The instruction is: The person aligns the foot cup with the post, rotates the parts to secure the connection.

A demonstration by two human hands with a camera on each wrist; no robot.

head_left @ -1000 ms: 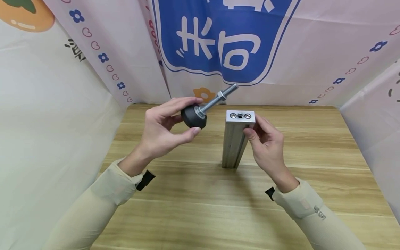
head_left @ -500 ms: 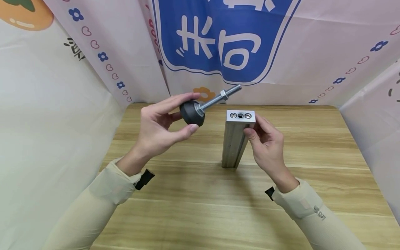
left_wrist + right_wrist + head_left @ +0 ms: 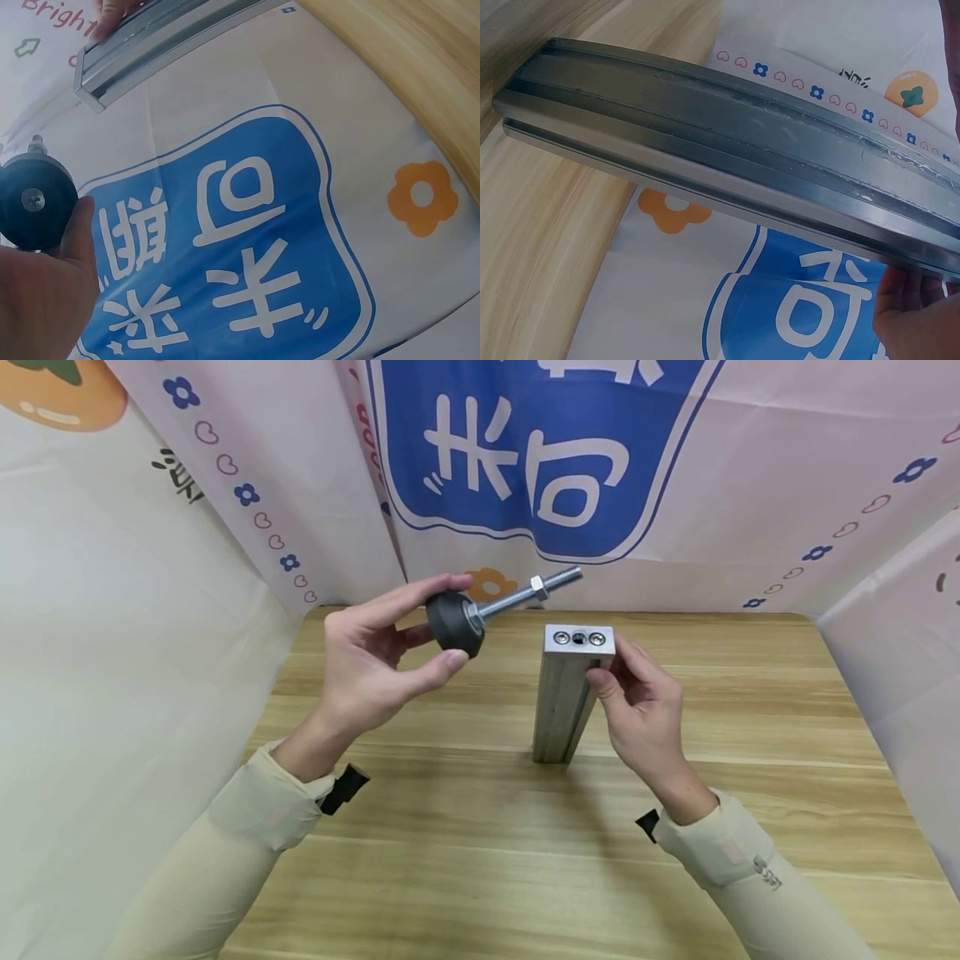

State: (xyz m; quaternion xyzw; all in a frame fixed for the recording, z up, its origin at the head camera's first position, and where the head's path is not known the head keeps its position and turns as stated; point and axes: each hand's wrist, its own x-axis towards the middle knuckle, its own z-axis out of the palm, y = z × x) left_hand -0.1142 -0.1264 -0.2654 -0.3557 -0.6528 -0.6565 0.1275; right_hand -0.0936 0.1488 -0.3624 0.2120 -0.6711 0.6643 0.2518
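My left hand (image 3: 371, 660) grips the black round base of a leveling foot (image 3: 453, 622) between thumb and fingers. Its threaded steel stud, with a hex nut (image 3: 538, 587) partway along, slants up to the right. In the left wrist view the underside of the leveling foot (image 3: 37, 202) shows a screw at its centre. An aluminium profile (image 3: 558, 710) stands upright on the table, capped by a metal end plate (image 3: 579, 640) with two screws and a hole between them. My right hand (image 3: 641, 710) holds the profile near its top. The stud's tip is apart from the plate, above it.
The wood-grain table (image 3: 450, 860) runs under both arms. A printed cloth (image 3: 735, 510) with a blue sign hangs along the table's back edge, and more white cloth (image 3: 112, 652) stands at the left and right sides.
My left hand has drifted left and slightly up with the leveling foot, and the stud has tilted flatter, its tip a little further right. The right hand and the profile stay almost still.
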